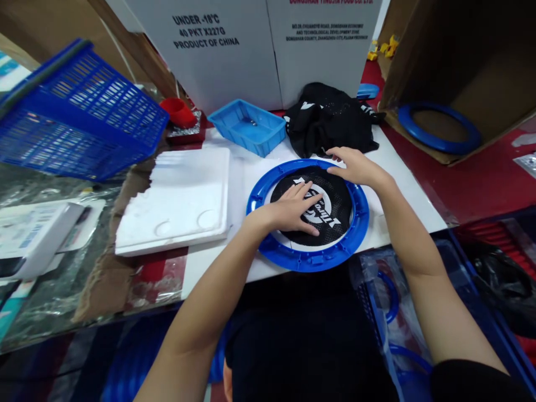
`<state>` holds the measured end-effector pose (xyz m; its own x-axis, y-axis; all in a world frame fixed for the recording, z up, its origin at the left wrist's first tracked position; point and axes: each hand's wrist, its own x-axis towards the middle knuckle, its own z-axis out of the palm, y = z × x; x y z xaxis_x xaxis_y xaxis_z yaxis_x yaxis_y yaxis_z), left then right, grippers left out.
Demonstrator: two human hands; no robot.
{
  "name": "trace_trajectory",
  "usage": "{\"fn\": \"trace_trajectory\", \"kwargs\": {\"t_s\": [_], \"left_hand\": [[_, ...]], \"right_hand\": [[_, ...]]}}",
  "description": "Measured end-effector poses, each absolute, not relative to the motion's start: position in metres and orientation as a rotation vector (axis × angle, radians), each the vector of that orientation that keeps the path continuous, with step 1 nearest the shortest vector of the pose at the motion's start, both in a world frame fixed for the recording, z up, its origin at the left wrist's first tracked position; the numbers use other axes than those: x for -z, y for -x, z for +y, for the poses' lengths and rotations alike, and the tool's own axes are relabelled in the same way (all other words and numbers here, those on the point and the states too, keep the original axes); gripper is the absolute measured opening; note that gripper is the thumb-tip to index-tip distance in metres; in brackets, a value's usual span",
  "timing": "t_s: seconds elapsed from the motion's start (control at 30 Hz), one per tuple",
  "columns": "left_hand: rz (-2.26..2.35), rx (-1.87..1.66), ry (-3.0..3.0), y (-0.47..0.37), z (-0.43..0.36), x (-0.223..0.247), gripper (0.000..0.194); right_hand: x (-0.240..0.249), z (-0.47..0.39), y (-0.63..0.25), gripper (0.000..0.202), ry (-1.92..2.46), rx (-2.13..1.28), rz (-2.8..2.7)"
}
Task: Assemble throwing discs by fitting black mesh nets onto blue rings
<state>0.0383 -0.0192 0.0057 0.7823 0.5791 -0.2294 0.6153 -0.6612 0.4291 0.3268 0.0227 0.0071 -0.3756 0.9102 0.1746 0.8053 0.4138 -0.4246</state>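
Observation:
A blue plastic ring [268, 247] lies flat on the white work surface, its ribbed inner side facing up. Inside it sits a round piece of black mesh fabric [341, 195] with white printed lettering. My left hand [295, 209] rests on the mesh with fingers spread. Over the ring's far right rim is my right hand [354, 166], its thumb apart from the other fingers and nothing visible in it. Whether its fingertips touch the rim or the fabric behind, I cannot tell. Just beyond lies a heap of black printed mesh fabric [326, 120].
A shallow blue tray [268, 146] with small metal bits stands behind the ring. To the left are a white foam block [184, 195] and a blue basket [96, 111]. An open cardboard box [456, 67] at right holds another blue ring [439, 146]. A white carton [234, 72] stands at the back.

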Motion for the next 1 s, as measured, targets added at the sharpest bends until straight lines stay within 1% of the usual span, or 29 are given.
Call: {"fn": "trace_trajectory", "kwargs": {"t_s": [0.03,0.07,0.17,0.27,0.37,0.43,0.53,0.6,0.7,0.77,0.8,0.87,1.0], "left_hand": [[0.899,0.189,-2.481,-0.038,-0.020,-0.005,0.119],[0.898,0.242,-2.488,-0.038,-0.021,-0.005,0.121],[0.919,0.274,-2.554,-0.036,-0.023,-0.010,0.115],[1.076,0.200,-2.669,-0.039,-0.031,-0.016,0.107],[1.265,0.107,-2.706,-0.044,-0.040,-0.023,0.089],[1.322,0.108,-2.636,-0.046,-0.042,-0.026,0.078],[1.246,0.104,-2.582,-0.043,-0.036,-0.028,0.059],[1.102,0.010,-2.650,-0.040,-0.029,-0.025,0.053],[0.829,-0.065,-2.692,-0.038,-0.020,-0.016,0.060],[0.752,0.023,-2.625,-0.038,-0.017,-0.010,0.064],[0.752,0.072,-2.591,-0.038,-0.017,-0.008,0.065],[0.788,0.122,-2.564,-0.040,-0.020,-0.006,0.069],[0.876,0.111,-2.610,-0.043,-0.030,-0.009,0.078]], "right_hand": [[-0.007,0.022,-0.326,0.055,1.488,-0.413,-2.327],[-0.006,0.022,-0.325,0.057,1.509,-0.431,-2.357],[-0.005,0.019,-0.322,0.058,1.558,-0.409,-2.406],[-0.005,0.017,-0.320,0.058,1.570,-0.368,-2.403],[-0.008,0.016,-0.318,0.057,1.584,-0.370,-2.401],[-0.010,0.015,-0.317,0.056,1.597,-0.395,-2.400],[-0.012,0.016,-0.319,0.058,1.587,-0.424,-2.407],[-0.011,0.017,-0.326,0.068,1.558,-0.457,-2.423],[-0.005,0.018,-0.346,0.095,1.497,-0.544,-2.467],[-0.001,0.018,-0.358,0.109,1.446,-0.616,-2.496],[0.002,0.018,-0.363,0.112,1.426,-0.643,-2.499],[0.006,0.019,-0.364,0.108,1.411,-0.662,-2.486],[0.010,0.025,-0.339,0.084,1.386,-0.588,-2.425]]}}
